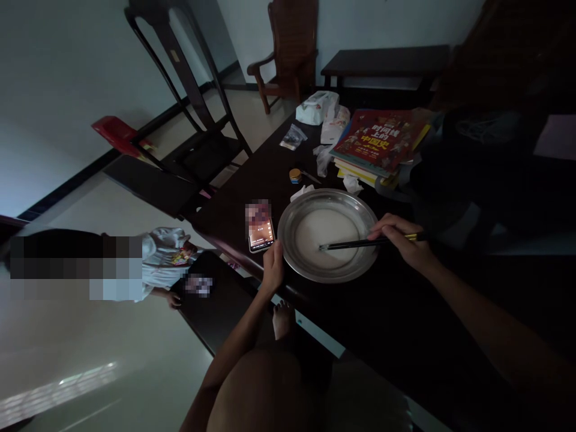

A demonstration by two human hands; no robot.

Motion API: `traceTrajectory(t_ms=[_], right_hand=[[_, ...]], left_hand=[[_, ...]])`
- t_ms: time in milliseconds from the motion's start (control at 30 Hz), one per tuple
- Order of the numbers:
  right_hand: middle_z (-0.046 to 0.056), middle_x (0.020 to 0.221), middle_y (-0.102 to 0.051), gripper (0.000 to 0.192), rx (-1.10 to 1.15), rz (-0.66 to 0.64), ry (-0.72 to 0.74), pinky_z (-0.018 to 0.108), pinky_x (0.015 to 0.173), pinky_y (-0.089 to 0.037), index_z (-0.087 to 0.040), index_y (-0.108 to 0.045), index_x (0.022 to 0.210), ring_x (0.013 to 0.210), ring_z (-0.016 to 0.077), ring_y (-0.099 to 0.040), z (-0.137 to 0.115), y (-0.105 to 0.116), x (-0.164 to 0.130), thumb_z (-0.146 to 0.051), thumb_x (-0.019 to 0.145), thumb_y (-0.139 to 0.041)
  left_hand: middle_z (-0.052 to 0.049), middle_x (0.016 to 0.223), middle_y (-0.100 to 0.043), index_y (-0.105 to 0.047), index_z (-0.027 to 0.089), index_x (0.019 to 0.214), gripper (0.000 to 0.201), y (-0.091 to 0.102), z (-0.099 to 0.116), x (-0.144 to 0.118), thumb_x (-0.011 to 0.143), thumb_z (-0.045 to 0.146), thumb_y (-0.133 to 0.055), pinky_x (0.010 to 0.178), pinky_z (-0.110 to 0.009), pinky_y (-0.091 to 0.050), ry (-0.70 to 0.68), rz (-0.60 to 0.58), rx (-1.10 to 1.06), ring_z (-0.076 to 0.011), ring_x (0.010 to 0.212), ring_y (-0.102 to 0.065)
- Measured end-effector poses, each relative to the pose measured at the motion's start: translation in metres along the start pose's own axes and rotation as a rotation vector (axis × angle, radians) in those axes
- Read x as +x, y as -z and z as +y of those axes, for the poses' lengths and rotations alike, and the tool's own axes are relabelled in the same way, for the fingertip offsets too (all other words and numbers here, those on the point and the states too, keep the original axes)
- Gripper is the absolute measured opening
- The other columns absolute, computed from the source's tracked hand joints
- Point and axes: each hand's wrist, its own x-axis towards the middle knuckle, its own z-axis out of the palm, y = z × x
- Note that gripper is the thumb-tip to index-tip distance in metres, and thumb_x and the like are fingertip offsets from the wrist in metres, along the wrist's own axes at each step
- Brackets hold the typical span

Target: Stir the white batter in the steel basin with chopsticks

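A round metal basin (291, 261) stands on the dark table, with a smooth white substance (330, 225) inside; I cannot tell whether it is powder or liquid. My right hand (400, 237) is closed around a pair of dark chopsticks (360, 243) with a gold band near the back end. Their tips touch the white substance near its middle. At the basin's left rim, my left hand (272, 268) grips the edge, its fingers partly hidden. Just beyond that hand lies a lit phone (260, 231) on the table.
Behind the basin are a small jar (295, 175), crumpled tissues (352, 183), plastic bags (317, 108) and a stack of books (380, 141). To the left, another person (164, 264) leans at a dark bench (220, 318) holding a second phone (198, 285). A wooden chair (193, 120) stands beyond.
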Motion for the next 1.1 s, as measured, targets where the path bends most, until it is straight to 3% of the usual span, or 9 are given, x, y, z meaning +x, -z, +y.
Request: traceTrajectory(t_ms=[200,367,533,700,867,1000,1100], right_hand=[[0.002,0.070,-0.071,0.028,0.000,0.078,-0.035,0.039,0.075,-0.053,-0.026,-0.071,0.088,0.072,0.0207,-0.067,-0.0020,-0.0004,0.0004,-0.046,0.094,-0.054],[0.002,0.078,-0.073,0.025,-0.039,-0.004,-0.044,0.037,0.076,-0.054,-0.027,-0.072,0.088,0.078,0.0205,-0.068,-0.0026,-0.0022,0.0006,-0.045,0.093,-0.057],[0.001,0.071,-0.071,0.026,0.023,0.089,-0.052,0.036,0.073,-0.053,-0.026,-0.071,0.088,0.070,0.0192,-0.067,-0.0001,0.0005,-0.0005,-0.045,0.094,-0.055],[0.002,0.075,-0.073,0.024,-0.024,0.008,-0.040,0.036,0.076,-0.053,-0.027,-0.072,0.088,0.076,0.0205,-0.068,-0.0023,-0.0014,-0.0005,-0.046,0.093,-0.057],[0.001,0.071,-0.071,0.026,0.022,0.095,-0.068,0.037,0.073,-0.054,-0.026,-0.071,0.090,0.071,0.0204,-0.068,0.0007,-0.0002,-0.0016,-0.047,0.094,-0.055],[0.001,0.074,-0.073,0.023,0.000,0.021,-0.063,0.037,0.075,-0.054,-0.027,-0.072,0.090,0.076,0.0207,-0.069,0.0004,-0.0011,-0.0016,-0.045,0.093,-0.057],[0.002,0.077,-0.074,0.024,-0.035,0.063,-0.069,0.037,0.077,-0.054,-0.027,-0.071,0.091,0.078,0.0213,-0.069,-0.0004,-0.0005,-0.0007,-0.045,0.093,-0.057]], left_hand=[[-0.001,0.069,-0.056,-0.054,0.017,0.070,0.061,0.0001,0.0019,-0.0005,0.087,0.073,-0.038,0.069,-0.028,-0.041,-0.004,-0.003,-0.008,-0.0141,0.068,-0.046],[-0.001,0.066,-0.053,-0.052,0.017,0.067,0.062,-0.0002,0.0023,-0.0007,0.085,0.075,-0.039,0.067,-0.028,-0.040,0.011,0.002,-0.005,-0.0143,0.068,-0.045],[-0.001,0.068,-0.054,-0.053,0.017,0.069,0.064,-0.0003,0.0024,-0.0006,0.085,0.077,-0.037,0.068,-0.028,-0.041,0.003,-0.013,-0.006,-0.0140,0.068,-0.045],[-0.001,0.069,-0.053,-0.054,0.017,0.069,0.064,0.0004,0.0026,-0.0014,0.085,0.076,-0.036,0.068,-0.028,-0.040,0.006,-0.014,-0.008,-0.0144,0.069,-0.045],[-0.001,0.069,-0.054,-0.055,0.017,0.070,0.065,0.0002,0.0031,-0.0015,0.085,0.077,-0.037,0.069,-0.028,-0.041,0.007,-0.012,-0.007,-0.0145,0.069,-0.045],[-0.001,0.070,-0.056,-0.057,0.017,0.071,0.064,0.0001,0.0031,-0.0015,0.086,0.075,-0.037,0.069,-0.028,-0.041,-0.003,-0.007,-0.007,-0.0144,0.069,-0.046],[-0.001,0.068,-0.056,-0.056,0.017,0.070,0.062,0.0005,0.0028,-0.0016,0.088,0.073,-0.038,0.068,-0.028,-0.041,0.000,-0.006,-0.003,-0.0141,0.067,-0.046]])
